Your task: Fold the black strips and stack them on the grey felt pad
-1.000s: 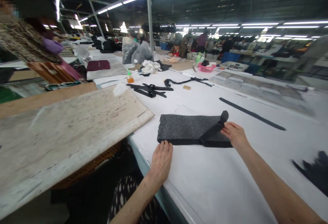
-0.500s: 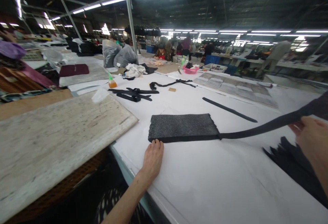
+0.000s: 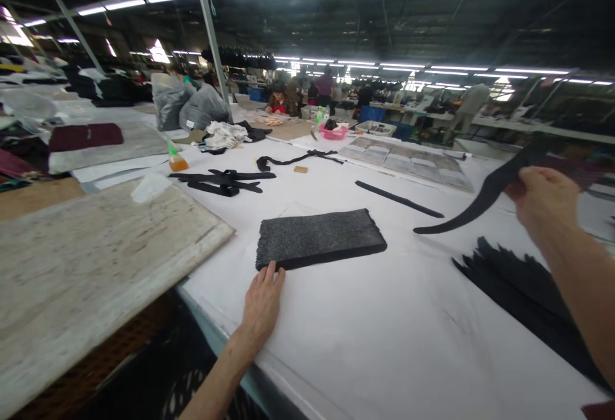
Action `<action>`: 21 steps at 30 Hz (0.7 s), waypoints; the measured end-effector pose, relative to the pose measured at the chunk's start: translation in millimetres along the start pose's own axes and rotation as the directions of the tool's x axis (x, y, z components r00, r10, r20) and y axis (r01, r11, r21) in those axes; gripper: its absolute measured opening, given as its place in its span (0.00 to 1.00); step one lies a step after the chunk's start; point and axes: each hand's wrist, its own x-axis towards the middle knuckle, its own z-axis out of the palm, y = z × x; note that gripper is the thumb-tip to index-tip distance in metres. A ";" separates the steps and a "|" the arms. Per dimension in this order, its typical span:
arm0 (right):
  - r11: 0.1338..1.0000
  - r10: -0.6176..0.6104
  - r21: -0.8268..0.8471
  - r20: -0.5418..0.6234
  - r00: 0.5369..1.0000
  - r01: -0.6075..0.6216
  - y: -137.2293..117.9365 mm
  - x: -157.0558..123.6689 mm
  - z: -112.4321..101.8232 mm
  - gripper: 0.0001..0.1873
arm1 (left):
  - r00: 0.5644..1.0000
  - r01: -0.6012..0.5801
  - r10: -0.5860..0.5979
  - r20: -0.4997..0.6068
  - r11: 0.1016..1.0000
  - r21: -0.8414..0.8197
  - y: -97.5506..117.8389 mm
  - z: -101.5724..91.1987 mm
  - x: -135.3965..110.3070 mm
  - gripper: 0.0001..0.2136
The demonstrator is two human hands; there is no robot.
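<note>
A folded dark grey knitted piece (image 3: 319,237) lies flat on the white table (image 3: 384,330). My left hand (image 3: 262,301) rests flat on the table, fingers stretched out, fingertips touching the piece's near left corner. My right hand (image 3: 545,199) is raised at the right, fingers closed on a long black strip (image 3: 473,205) that curves down to the left, its free end hanging just above the table, apart from the grey piece. A heap of black fabric pieces (image 3: 528,295) lies under my right forearm.
A marble slab (image 3: 96,260) lies at the left. Farther back are black strips (image 3: 221,180), a single black strip (image 3: 398,199), an orange glue bottle (image 3: 177,161), white cloth (image 3: 223,133) and a pink basket (image 3: 334,130). Other people work at distant tables.
My right hand has pulled the black strip off the grey piece and lifted it up to the right. The left hand has stayed at the piece's corner. The view has turned rightward.
</note>
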 end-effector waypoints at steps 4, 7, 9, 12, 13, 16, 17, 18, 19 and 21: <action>0.971 0.175 0.107 0.284 0.943 -0.212 -3.6 -82.2 11.7 0.01 | 0.994 0.003 -0.006 -0.109 1.000 -0.027 -1.0 -2.2 -4.3 0.23; 0.997 0.077 -0.066 0.486 0.871 -0.051 0.9 -150.8 16.9 0.07 | 0.982 0.013 -0.050 -0.180 0.980 -0.198 2.2 -9.6 -8.8 0.21; 0.979 0.021 -0.173 0.619 0.785 0.110 4.6 -198.2 19.2 0.10 | 0.984 0.054 -0.127 -0.129 0.886 -0.461 7.3 -16.3 -12.8 0.17; 0.940 -0.074 -0.156 0.774 0.629 0.304 10.1 -266.8 23.7 0.11 | 0.966 0.254 -0.157 0.204 0.454 -0.854 15.5 -26.7 -19.0 0.14; 0.917 -0.133 -0.115 0.814 0.566 0.381 12.0 -287.3 25.8 0.12 | 0.941 0.339 -0.124 0.316 0.279 -0.899 17.2 -29.8 -20.9 0.17; 0.767 -0.328 0.028 0.876 0.354 0.641 17.1 -336.1 33.1 0.14 | 0.854 0.509 -0.090 0.512 -0.054 -0.859 15.8 -37.9 -26.3 0.24; 0.699 -0.375 0.072 0.884 0.279 0.712 18.4 -347.7 35.3 0.14 | 0.826 0.546 -0.104 0.554 -0.100 -0.832 13.3 -40.5 -28.1 0.25; 0.635 -0.410 0.113 0.887 0.210 0.764 19.3 -357.2 37.3 0.13 | 0.797 0.580 -0.118 0.593 -0.123 -0.805 10.2 -43.0 -29.9 0.26; 0.583 -0.432 0.150 0.890 0.147 0.799 19.8 -364.9 38.8 0.12 | 0.771 0.612 -0.126 0.624 -0.122 -0.781 6.9 -45.3 -31.7 0.26; 0.513 -0.446 0.217 0.894 0.041 0.830 19.5 -376.3 40.4 0.11 | 0.740 0.657 -0.134 0.659 -0.064 -0.751 0.7 -48.7 -35.1 0.24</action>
